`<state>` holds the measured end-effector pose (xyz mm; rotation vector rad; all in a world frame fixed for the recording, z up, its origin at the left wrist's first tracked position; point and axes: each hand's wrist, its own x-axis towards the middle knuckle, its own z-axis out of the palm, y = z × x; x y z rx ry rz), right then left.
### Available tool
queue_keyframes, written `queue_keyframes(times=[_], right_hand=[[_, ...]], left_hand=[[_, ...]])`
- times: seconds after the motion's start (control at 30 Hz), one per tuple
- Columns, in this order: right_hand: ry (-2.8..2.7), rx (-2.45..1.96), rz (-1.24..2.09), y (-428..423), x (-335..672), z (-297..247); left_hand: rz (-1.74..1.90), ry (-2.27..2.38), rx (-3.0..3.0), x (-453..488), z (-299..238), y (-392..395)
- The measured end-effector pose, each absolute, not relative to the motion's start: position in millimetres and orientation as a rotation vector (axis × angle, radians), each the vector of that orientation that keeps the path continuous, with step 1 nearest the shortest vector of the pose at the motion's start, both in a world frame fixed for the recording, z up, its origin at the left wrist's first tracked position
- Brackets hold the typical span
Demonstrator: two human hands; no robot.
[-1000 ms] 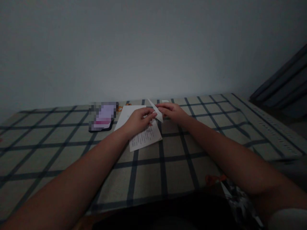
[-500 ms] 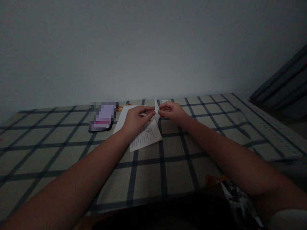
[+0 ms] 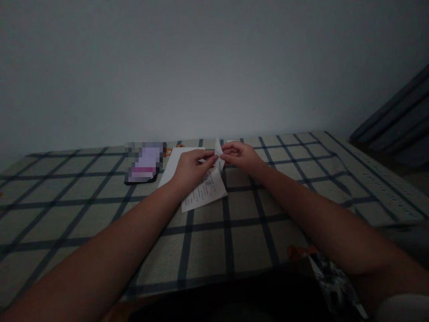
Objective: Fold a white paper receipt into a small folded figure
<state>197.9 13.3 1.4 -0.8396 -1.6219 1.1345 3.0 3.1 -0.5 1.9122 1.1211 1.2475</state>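
Note:
Both my hands meet over a checked cloth, far from me. My left hand (image 3: pixel 191 169) and my right hand (image 3: pixel 240 157) each pinch a small folded piece of white paper (image 3: pixel 218 154) that stands up between their fingertips. Under my left hand lies a printed white sheet (image 3: pixel 205 191), flat on the cloth. The light is dim.
A dark phone (image 3: pixel 144 164) with a lit, blurred screen lies left of the sheet. The checked cloth (image 3: pixel 234 232) covers the surface up to a plain wall. A dark striped fabric (image 3: pixel 395 129) rises at the right. A patterned, partly orange item (image 3: pixel 321 268) lies near my right forearm.
The folded paper, slanted a second ago, now stands more upright between my fingertips. My hands have drawn slightly closer together. Nothing else has moved.

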Motion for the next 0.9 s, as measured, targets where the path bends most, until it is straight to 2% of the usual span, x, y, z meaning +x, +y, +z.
queue_keyframes(times=[0.3,0.9], right_hand=[[-1.619,-0.775,1.212,12.9,198.0,0.9],[-1.714,-0.773,1.079,12.5,198.1,0.4]], left_hand=[[1.264,1.014,1.719,5.5,3.7,2.0],[1.246,0.981,1.749,5.7,6.1,2.3]])
